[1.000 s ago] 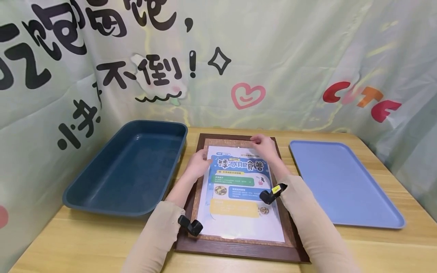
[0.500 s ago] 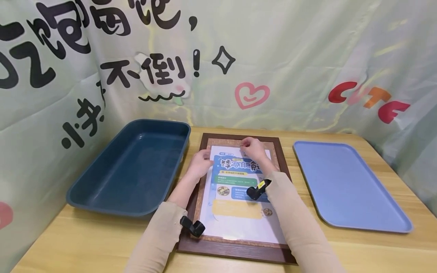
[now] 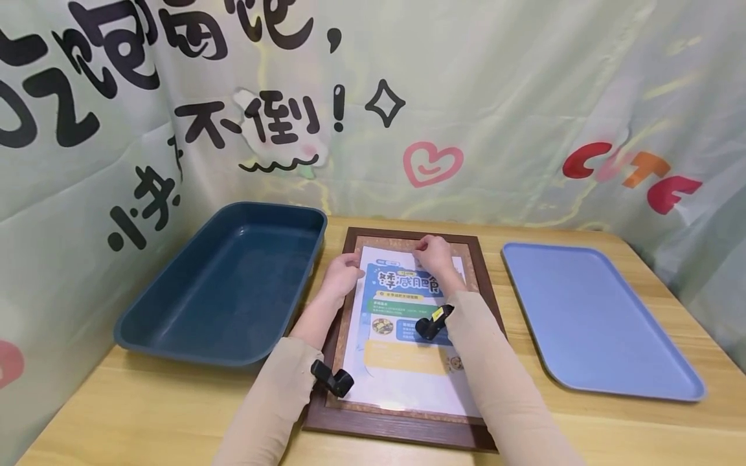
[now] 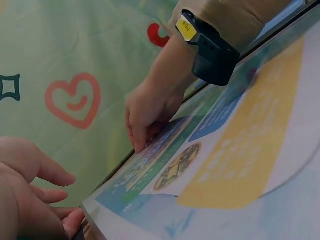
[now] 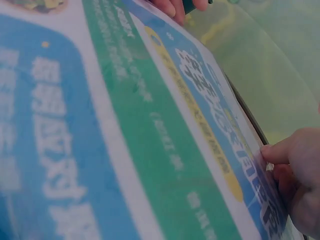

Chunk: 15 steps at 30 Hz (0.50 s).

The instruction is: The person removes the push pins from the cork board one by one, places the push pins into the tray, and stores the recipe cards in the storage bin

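Observation:
A printed poster (image 3: 393, 343) lies on a cork board (image 3: 389, 244) with a dark brown frame (image 3: 402, 435). My right hand (image 3: 436, 257) is at the poster's top edge near its middle. In the right wrist view, thumb and forefinger of the right hand (image 5: 300, 172) pinch at that edge; a small pale spot shows between them, too small to identify. My left hand (image 3: 340, 278) rests by the poster's upper left corner, thumb at its left edge. The left wrist view shows the left hand (image 4: 30, 190) with its fingers loosely bent near that corner.
To the left stands a deep dark blue basin (image 3: 233, 291). A flat light blue tray (image 3: 594, 317) lies to the right. Everything sits on a wooden table (image 3: 146, 401), with a printed cloth backdrop (image 3: 501, 84) behind and at the sides.
My right hand has moved left from the upper right of the board to the middle of the poster's top edge and pinches there. My left hand stays at the left edge.

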Motion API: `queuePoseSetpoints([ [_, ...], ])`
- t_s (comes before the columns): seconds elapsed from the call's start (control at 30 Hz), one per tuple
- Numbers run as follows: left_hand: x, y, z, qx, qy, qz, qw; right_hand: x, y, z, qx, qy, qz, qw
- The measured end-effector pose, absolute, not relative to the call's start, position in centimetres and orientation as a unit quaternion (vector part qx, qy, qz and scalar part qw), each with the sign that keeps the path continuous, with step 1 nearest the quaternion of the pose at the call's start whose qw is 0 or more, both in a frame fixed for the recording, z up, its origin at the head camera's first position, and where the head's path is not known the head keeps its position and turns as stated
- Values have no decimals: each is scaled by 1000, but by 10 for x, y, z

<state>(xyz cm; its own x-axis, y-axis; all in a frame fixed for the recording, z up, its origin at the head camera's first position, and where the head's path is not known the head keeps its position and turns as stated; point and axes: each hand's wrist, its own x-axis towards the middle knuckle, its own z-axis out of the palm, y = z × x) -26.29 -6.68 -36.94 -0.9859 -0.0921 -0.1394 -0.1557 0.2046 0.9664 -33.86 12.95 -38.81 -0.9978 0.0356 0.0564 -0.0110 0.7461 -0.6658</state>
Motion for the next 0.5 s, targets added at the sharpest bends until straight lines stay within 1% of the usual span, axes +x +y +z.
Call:
queuePoseSetpoints([
  [0.13, -268, -70, -371, -76, 784, 615, 30, -340, 127, -389, -12, -937, 348, 32],
  [0.5, -271, -72, -372, -49, 849, 524, 44, -337, 130, -391, 11, -935, 354, 37],
])
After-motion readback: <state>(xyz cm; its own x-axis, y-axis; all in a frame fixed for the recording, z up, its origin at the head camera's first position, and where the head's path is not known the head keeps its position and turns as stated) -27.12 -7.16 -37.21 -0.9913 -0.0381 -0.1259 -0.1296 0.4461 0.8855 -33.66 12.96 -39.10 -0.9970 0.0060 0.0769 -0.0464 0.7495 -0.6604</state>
